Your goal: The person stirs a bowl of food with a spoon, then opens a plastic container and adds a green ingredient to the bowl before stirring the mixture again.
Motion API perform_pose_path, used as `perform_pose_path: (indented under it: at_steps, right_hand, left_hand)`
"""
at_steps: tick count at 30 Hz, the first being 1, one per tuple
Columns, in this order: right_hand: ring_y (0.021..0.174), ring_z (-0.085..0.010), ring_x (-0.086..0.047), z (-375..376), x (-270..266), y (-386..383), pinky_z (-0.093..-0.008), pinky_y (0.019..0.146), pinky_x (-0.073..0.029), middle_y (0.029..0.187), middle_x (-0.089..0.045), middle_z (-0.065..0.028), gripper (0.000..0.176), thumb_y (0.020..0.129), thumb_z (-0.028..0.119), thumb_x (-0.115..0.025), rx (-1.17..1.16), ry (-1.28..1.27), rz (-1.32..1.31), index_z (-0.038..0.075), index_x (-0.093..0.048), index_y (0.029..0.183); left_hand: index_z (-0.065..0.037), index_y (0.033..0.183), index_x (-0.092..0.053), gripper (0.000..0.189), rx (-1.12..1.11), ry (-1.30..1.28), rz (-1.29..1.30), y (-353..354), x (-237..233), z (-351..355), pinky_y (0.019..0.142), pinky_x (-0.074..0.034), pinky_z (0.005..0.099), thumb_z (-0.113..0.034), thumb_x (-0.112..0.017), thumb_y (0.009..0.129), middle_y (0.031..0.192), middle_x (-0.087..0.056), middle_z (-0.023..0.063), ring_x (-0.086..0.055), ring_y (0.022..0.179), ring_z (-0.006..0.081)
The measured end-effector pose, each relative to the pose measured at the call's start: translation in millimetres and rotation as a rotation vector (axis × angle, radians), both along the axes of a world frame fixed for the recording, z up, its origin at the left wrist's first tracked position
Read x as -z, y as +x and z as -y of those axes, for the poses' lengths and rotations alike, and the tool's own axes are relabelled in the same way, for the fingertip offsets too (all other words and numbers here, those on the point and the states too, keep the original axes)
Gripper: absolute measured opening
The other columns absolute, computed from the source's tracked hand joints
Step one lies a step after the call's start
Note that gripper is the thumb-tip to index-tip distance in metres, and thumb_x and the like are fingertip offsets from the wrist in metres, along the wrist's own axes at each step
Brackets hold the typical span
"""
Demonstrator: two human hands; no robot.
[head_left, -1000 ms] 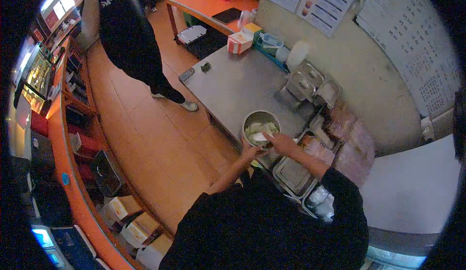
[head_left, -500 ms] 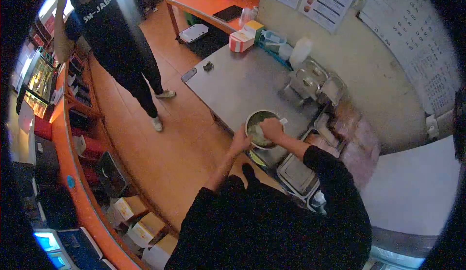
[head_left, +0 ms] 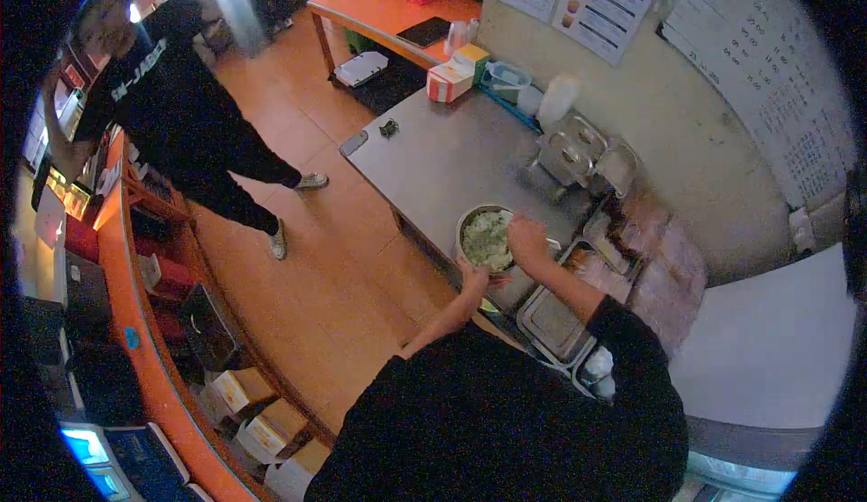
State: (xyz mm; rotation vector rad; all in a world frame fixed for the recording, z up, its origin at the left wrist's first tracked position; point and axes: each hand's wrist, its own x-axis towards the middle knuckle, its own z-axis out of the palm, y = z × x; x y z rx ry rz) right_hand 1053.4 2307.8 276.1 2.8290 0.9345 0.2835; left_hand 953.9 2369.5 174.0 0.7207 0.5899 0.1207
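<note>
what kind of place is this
Probably the kitchen or prep area of a small takeaway: a bowl of pale green food sits by a metal worktop, lidded steel containers stand along the wall, and a whiteboard carries handwritten lists.

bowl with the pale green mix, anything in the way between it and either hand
Nothing visible stands in the way: the left hand is against the bowl on its near side, and the right hand is at its right rim.
</note>
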Motion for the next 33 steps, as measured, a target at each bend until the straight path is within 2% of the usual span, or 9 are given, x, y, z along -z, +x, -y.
perform_pose_path:
  at_steps: [4,10,12,16,18,23,26,28,33]
  right_hand:
    - [0.062,-0.0309,-0.062,-4.0,67.6,38.6,-0.0416,0.055,-0.049,0.067,-0.061,-0.0142,0.025,0.074,0.012,-0.052,-0.114,0.023,-0.068,-0.003,-0.055,0.094]
    - [0.069,-0.0347,-0.06,1.6,39.8,26.1,-0.0443,0.06,-0.048,0.075,-0.06,-0.0167,0.045,0.072,0.013,-0.054,-0.363,-0.138,-0.338,0.004,-0.047,0.115]
    - [0.075,-0.0358,-0.059,25.5,35.1,5.4,-0.0444,0.064,-0.047,0.084,-0.059,-0.0188,0.058,0.071,0.015,-0.056,-0.504,0.014,-0.365,0.007,-0.038,0.125]
    - [0.081,-0.0376,-0.057,54.0,21.0,-6.3,-0.044,0.065,-0.047,0.094,-0.056,-0.0213,0.077,0.07,0.019,-0.06,-0.61,0.184,-0.377,0.014,-0.021,0.136]
    - [0.078,-0.0365,-0.058,52.1,0.1,0.8,-0.0444,0.064,-0.047,0.088,-0.058,-0.0194,0.06,0.071,0.026,-0.061,-0.474,-0.034,-0.331,0.014,-0.041,0.126]
    - [0.069,-0.0336,-0.06,13.1,-38.2,35.7,-0.0438,0.06,-0.048,0.073,-0.062,-0.016,0.035,0.067,0.032,-0.063,-0.12,-0.089,-0.552,0.01,-0.062,0.094]
    - [0.066,-0.0321,-0.062,-2.2,-3.2,29.7,-0.0419,0.059,-0.049,0.068,-0.062,-0.015,0.03,0.064,0.03,-0.063,-0.078,-0.089,-0.55,0.006,-0.066,0.082]
    - [0.066,-0.0314,-0.062,-19.7,21.3,30.3,-0.0404,0.059,-0.049,0.067,-0.063,-0.0149,0.028,0.063,0.027,-0.062,-0.098,-0.141,-0.453,0.005,-0.066,0.079]
    - [0.069,-0.0285,-0.063,-38.9,74.2,32.2,-0.0373,0.06,-0.051,0.068,-0.063,-0.0141,0.013,0.062,0.017,-0.062,-0.282,0.02,-0.163,0.007,-0.067,0.067]
  left_hand:
    - [-0.028,0.125,0.001,0.073,-0.161,-0.378,0.235,7.3,18.1,14.1,0.053,-0.055,0.0441,0.01,-0.038,0.077,0.113,-0.041,0.0264,-0.061,0.069,0.0381]
    - [-0.031,0.126,0.002,0.078,0.021,-0.291,0.105,5.0,10.8,6.6,0.063,-0.055,0.0432,0.011,-0.042,0.077,0.119,-0.035,0.0211,-0.058,0.086,0.0337]
    - [-0.02,0.127,-0.019,0.053,-0.014,-0.087,0.005,-4.3,-13.3,9.2,0.071,-0.055,0.0453,-0.003,-0.046,0.083,0.119,-0.045,0.0119,-0.056,0.095,0.0319]
    - [-0.022,0.127,-0.017,0.058,0.057,-0.091,0.047,-7.9,2.8,-0.8,0.07,-0.055,0.0452,-0.002,-0.047,0.083,0.121,-0.042,0.0129,-0.057,0.092,0.0319]
    - [-0.027,0.128,0.004,0.078,0.3,-0.117,0.174,-10.7,2.7,-14.8,0.063,-0.055,0.0429,-0.002,-0.053,0.081,0.119,-0.038,0.0189,-0.061,0.076,0.0311]
    - [-0.016,0.133,-0.003,0.078,0.382,0.201,0.01,1.5,8.1,-74.1,0.058,-0.053,0.0402,-0.02,-0.06,0.079,0.104,-0.051,0.0202,-0.063,0.07,0.0316]
    - [-0.01,0.131,-0.019,0.064,0.384,0.809,-0.044,25.2,43.4,-95.0,0.056,-0.051,0.0366,-0.025,-0.056,0.081,0.098,-0.054,0.0242,-0.063,0.067,0.028]
    - [-0.006,0.127,-0.029,0.055,0.136,1.513,0.256,37.0,69.0,-96.1,0.064,-0.049,0.0368,-0.022,-0.052,0.079,0.095,-0.055,0.0257,-0.063,0.074,0.0275]
    - [-0.005,0.128,-0.025,0.058,0.285,0.989,0.037,-3.0,-39.6,-73.4,0.074,-0.047,0.0415,-0.012,-0.049,0.075,0.093,-0.056,0.0235,-0.059,0.088,0.0328]
